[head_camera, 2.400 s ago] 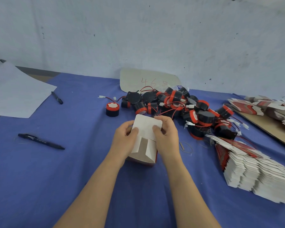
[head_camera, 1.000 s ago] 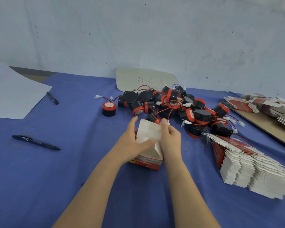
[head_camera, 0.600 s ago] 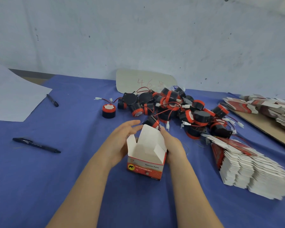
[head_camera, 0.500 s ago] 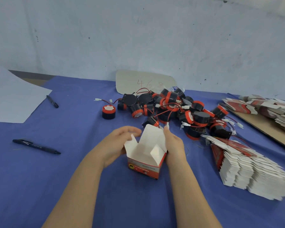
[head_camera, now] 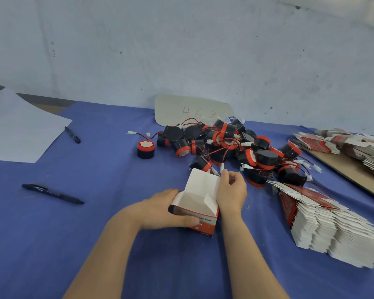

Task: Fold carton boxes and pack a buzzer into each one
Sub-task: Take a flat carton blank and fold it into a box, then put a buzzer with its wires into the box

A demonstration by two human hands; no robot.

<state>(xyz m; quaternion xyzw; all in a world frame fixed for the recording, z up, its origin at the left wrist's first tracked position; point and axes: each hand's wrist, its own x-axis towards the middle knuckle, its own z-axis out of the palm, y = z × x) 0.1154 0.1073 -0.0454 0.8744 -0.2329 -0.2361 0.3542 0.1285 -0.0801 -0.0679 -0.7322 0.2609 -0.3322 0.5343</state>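
Box upright on the blue table, top open, lid flap raised at the far side, nothing visible inside. Left grip wrapped round the near left corner, thumb laid across the printed front: closed on the box. Right grip curled at the flap's right edge, seemingly pinching it and holding nothing else. Pile of buzzers just beyond the flap, red wires tangled through it; nearest buzzer close behind the flap's top edge.

Judged from this: box formed, ready for filling.

- Hold the box down firmly with the left grip so the folded bottom does not spring apart.
- Crease the lid flap well back first, to leave the mouth clear.
- Free the right grip and take the nearest buzzer by its black body, not by the wire, which would likely drag its neighbours along.
- Lower it in flat, then coil wire and plug on top before closing, so nothing gets trapped under the lid.
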